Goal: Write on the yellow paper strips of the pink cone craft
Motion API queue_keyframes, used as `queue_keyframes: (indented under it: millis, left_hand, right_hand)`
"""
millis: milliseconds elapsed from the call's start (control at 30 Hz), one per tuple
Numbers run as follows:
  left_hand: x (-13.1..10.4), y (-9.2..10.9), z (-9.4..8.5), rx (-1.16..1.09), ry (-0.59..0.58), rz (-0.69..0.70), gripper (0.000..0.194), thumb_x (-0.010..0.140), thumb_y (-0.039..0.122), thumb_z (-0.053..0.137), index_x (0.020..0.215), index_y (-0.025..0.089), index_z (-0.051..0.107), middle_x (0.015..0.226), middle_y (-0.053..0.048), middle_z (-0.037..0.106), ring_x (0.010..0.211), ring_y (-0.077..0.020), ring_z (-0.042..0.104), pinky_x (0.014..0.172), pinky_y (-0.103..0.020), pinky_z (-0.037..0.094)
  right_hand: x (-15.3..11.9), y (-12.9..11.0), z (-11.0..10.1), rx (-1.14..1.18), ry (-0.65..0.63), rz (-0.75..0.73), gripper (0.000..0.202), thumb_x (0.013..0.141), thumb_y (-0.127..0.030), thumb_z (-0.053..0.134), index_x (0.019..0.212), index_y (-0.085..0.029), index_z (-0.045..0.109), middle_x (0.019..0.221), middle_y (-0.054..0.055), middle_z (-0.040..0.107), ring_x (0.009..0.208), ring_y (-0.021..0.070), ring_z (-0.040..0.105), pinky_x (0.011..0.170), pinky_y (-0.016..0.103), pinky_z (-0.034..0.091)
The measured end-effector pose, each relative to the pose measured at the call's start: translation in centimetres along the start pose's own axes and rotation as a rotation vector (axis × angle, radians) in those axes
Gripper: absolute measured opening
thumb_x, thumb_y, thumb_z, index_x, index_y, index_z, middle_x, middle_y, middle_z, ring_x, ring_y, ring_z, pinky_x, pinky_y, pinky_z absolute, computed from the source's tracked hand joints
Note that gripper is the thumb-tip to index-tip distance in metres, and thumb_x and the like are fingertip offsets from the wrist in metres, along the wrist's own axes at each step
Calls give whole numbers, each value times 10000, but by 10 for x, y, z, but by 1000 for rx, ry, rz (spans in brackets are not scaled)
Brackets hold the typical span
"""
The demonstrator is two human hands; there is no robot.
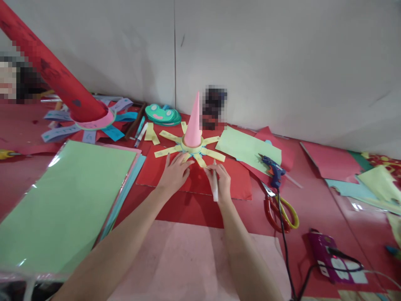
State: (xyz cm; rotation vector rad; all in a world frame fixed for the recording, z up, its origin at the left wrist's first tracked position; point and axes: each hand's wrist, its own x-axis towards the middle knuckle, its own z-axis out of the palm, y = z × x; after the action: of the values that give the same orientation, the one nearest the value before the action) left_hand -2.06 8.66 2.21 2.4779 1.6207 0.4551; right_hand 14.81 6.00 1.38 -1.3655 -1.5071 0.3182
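Note:
A pink paper cone point(193, 125) stands upright inside a ring with yellow paper strips point(167, 151) spreading out around it. Under it lies a red sheet point(234, 182). My left hand point(175, 172) rests at the near left of the ring, its fingers spread on or beside the strips. In my right hand point(223, 179) is a white marker point(215, 184), gripped with its tip down by a near strip. The exact contact of the tip is too small to make out.
Right of the cone lie a light green sheet point(247, 146), a blue glue gun point(275, 169) and scissors point(291, 212). A purple power strip point(328, 255) sits lower right. At left are green sheets point(72, 200) and a red tube point(62, 71) in a strip ring. Frog cutouts point(163, 116) lie behind.

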Motion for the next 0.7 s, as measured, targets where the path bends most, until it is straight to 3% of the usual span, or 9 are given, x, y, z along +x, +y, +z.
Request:
queue_keyframes:
  millis: [433, 700]
  left_hand:
    - [1, 0, -3, -101, 38, -84, 349, 851, 111, 392, 1147, 222, 538, 1225, -49, 626, 1179, -206, 554, 1165, -472, 187]
    - [1, 1, -2, -78, 44, -72, 368, 866, 106, 387, 1187, 203, 537, 1267, -61, 607, 1216, -210, 531, 1160, -478, 190]
  right_hand:
    - [-3, -8, -3, 58, -186, -125, 129, 882, -259, 554, 799, -220, 645, 725, -3, 572, 668, 133, 569, 642, 260, 495]
    - [-2, -7, -1, 58, -91, -137, 108, 883, -242, 569, 796, -211, 626, 716, 2, 559, 658, 128, 572, 636, 249, 501]
